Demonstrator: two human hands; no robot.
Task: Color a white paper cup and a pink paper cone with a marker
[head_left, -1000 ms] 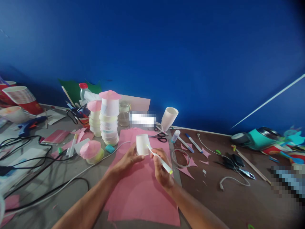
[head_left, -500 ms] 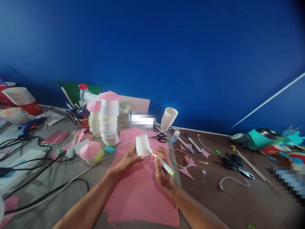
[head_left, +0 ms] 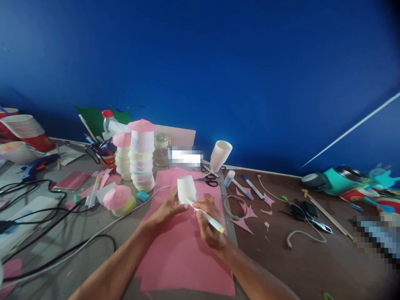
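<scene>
Head view: L hand [head_left: 168, 209] has its grip clamped on a white paper cup [head_left: 186, 187], narrow end up, held just over the pink paper [head_left: 187, 260] on the desk [head_left: 268, 266]. R hand [head_left: 213, 234] has its grip closed round a white marker w/ yellow end [head_left: 214, 222]; tip is at the cup's lower side, contact too small to tell.

Beyond the cup, black-handled scissors [head_left: 210, 180] lie at the paper's far end. White cup stack [head_left: 220, 155] leans nr the blue wall [head_left: 218, 83]. L of the paper: tall stack of cups w/ pink cone top [head_left: 142, 162], a shorter one [head_left: 123, 157] beside it, plus a low pink-topped cup [head_left: 118, 200] nearer the person, w/ small blue block [head_left: 143, 196] next to it. Glass jar [head_left: 161, 151] sits behind. R side: glue bottle [head_left: 229, 179], blue-capped marker [head_left: 253, 188], clear ring [head_left: 236, 207] and pink scraps [head_left: 244, 226], all nr the paper's R edge.
</scene>
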